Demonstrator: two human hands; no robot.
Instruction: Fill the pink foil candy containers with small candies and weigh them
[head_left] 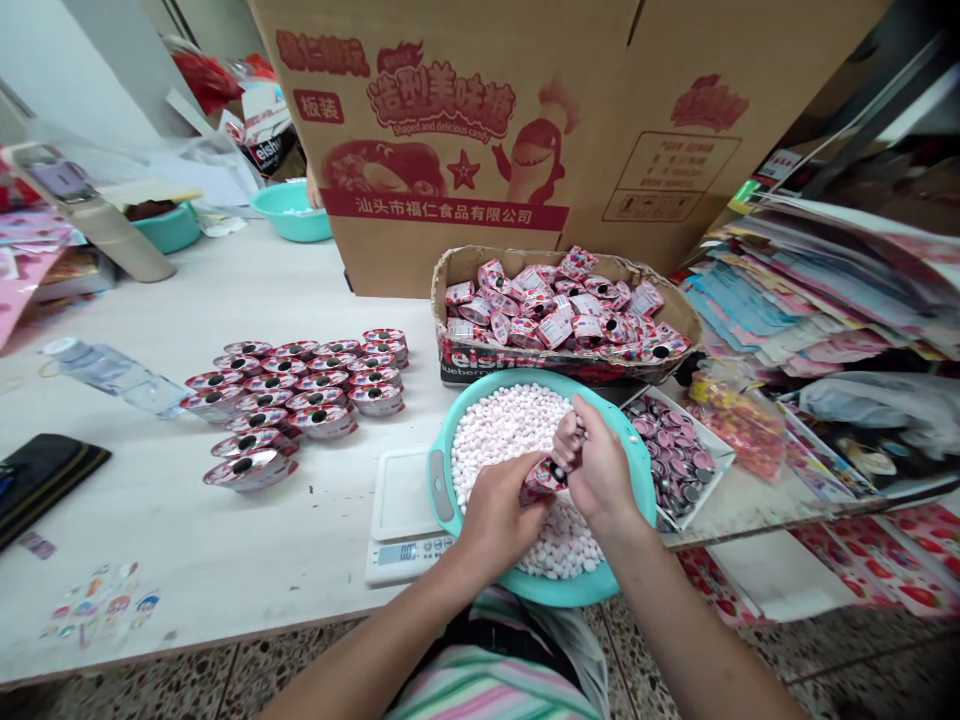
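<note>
My left hand is closed around a small red-and-white candy pouch, held over a teal basin full of small pink and white candies. My right hand is pinched at the pouch's top, fingers together on it. Both hands hover above the candies in the basin. A white digital scale sits partly under the basin's left edge.
Rows of filled pouches lie on the table at left. A low cardboard tray of empty pouches stands behind the basin, a white tray of lids to its right. A large carton blocks the back. A water bottle lies at left.
</note>
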